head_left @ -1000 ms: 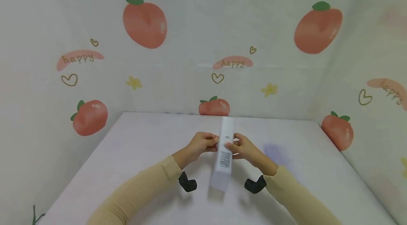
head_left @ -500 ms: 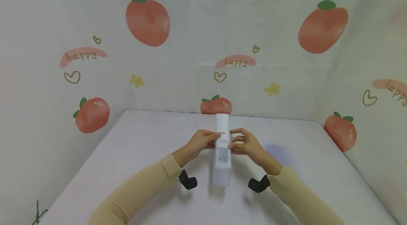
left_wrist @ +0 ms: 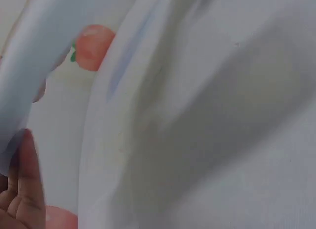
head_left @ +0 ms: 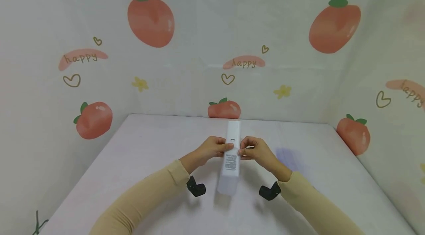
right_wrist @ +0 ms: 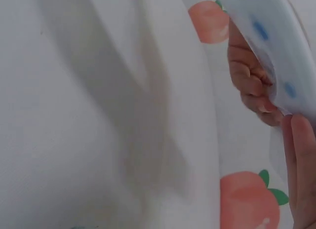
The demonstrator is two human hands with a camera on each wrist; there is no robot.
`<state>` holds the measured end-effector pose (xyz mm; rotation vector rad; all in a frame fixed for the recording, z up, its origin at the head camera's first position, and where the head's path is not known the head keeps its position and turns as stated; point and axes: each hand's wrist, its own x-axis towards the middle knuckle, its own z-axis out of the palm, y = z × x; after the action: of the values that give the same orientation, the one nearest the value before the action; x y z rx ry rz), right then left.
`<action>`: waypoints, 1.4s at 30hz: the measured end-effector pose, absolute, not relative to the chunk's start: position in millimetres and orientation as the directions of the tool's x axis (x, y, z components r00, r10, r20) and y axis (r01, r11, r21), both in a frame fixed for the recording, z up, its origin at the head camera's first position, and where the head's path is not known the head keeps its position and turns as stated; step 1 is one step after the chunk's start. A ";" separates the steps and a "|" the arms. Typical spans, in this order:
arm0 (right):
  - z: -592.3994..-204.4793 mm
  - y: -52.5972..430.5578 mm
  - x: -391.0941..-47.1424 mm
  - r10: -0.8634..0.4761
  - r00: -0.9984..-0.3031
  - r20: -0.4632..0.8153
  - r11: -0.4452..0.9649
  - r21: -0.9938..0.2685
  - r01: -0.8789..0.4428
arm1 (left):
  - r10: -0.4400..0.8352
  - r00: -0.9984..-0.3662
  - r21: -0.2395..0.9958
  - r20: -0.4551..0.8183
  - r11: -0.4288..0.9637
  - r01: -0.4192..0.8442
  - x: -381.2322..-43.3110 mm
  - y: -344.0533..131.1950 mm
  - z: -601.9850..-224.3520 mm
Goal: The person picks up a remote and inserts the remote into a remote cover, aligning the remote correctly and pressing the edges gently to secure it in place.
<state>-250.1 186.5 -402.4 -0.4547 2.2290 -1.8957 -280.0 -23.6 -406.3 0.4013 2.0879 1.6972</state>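
Box (head_left: pixel 231 161) held between the hands, above the tabletop (head_left: pixel 159 135), printed face toward the head camera. Left hand (head_left: pixel 210 149) clamped on its left side, thumb over the face; right hand (head_left: pixel 258 152), fingers curled, pinches its right edge.

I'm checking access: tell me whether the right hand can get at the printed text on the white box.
Probably yes: the right hand is at the white box, touching its right edge near the printed text, and neither it nor the left hand covers that text.
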 end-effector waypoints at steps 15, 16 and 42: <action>-406.7 184.8 -248.7 -0.330 -0.941 0.077 0.105 -0.988 -0.117 | 0.475 -0.860 0.959 -0.183 0.279 -0.050 -278.4 -21.2 -398.9; -406.9 184.6 -248.6 -0.328 -0.941 0.076 0.103 -0.988 -0.116 | 0.478 -0.859 0.958 -0.181 0.283 -0.044 -278.3 -21.5 -398.7; -394.8 170.6 -254.5 -0.028 -0.998 0.062 -0.028 -0.998 -0.061 | 0.606 -0.777 0.962 -0.171 0.272 0.000 -274.3 -31.8 -377.0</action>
<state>-254.5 170.6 -394.8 -0.1005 2.2066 -2.2663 -274.3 -31.8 -377.0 0.5442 2.0299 1.5357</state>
